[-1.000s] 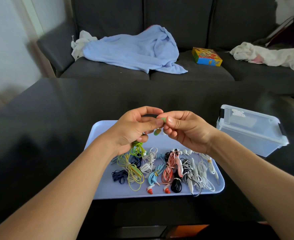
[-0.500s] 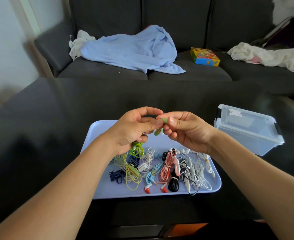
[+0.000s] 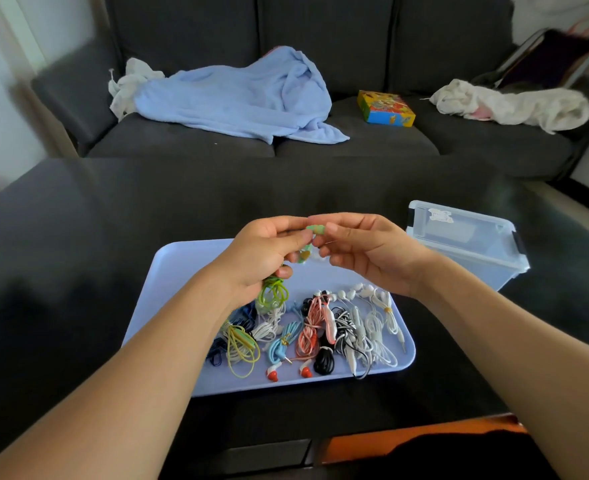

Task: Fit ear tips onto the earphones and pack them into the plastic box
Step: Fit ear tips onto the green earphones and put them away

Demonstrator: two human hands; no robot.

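Green earphones held above the tray.
Left hand grips the coiled cord; right hand fingers pinch the green ear tip, both curled.

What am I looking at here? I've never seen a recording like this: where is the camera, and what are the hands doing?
No machine here: a person works bare-handed, and the single camera sits on their head, looking forward and down. The left hand grips a coiled green earphone cable and, together with the right hand, pinches a small green ear tip or bud; it is too blurred to tell which. Below lies a pale blue tray on a dark table, holding bundled earphones in several colours. The clear plastic box, lid on, stands right of the tray. Behind is a sofa with a blue blanket.
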